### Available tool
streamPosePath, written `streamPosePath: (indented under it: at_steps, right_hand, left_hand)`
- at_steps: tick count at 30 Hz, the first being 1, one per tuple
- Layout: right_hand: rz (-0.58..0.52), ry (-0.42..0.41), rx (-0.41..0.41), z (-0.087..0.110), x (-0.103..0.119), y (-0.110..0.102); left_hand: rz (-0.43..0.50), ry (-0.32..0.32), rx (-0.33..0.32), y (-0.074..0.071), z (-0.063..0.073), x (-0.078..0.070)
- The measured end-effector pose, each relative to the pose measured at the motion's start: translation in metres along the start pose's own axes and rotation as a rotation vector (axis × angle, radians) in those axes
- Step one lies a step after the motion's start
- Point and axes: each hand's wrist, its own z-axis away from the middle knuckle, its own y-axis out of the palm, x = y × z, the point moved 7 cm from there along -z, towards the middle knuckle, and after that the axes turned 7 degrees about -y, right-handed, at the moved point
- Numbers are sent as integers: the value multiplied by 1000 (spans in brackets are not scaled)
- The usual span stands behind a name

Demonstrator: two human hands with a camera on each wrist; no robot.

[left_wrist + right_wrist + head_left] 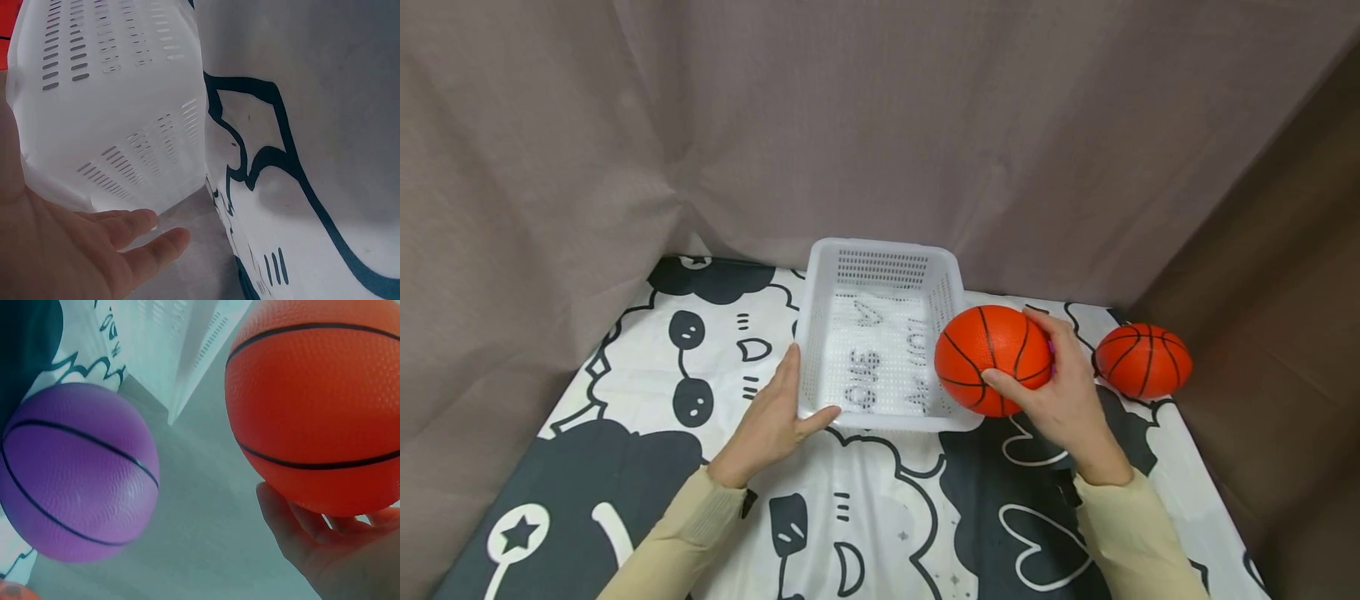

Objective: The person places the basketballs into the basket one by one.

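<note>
My right hand (pixel 1063 400) grips an orange toy basketball (pixel 981 358), thumb on the near side and fingers round the right side. That ball covers the right rim of a white perforated basket (pixel 880 421). At the basket's front left corner my left hand (pixel 771 421) rests, its thumb by the front rim and fingers extended along the outer left wall. In the left wrist view, two fingers (pixel 153 253) stick out straight near the basket. A purple ball (pixel 78 475) shows in the right wrist view; in the head view my right hand hides most of it.
A second orange basketball (pixel 1144 360) sits at the table's right edge. The cloth (pixel 880 500) has black and white cartoon prints. Brown-grey fabric (pixel 880 125) hangs behind the table, and more (pixel 1285 333) hangs at the right.
</note>
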Motion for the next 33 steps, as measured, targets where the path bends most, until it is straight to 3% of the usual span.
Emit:
streamPosePath:
  at_steps: [11, 19, 33]
  right_hand:
    - [-38, -8, 13, -1, -5, 27]
    - [-28, -44, -29, -2, -4, 35]
    - [-57, -70, -5, -3, 1, 56]
  left_hand:
    - [6, -8, 1, 0, 1, 0]
    - [12, -11, 6, 0, 1, 0]
    - [17, -4, -2, 2, 0, 1]
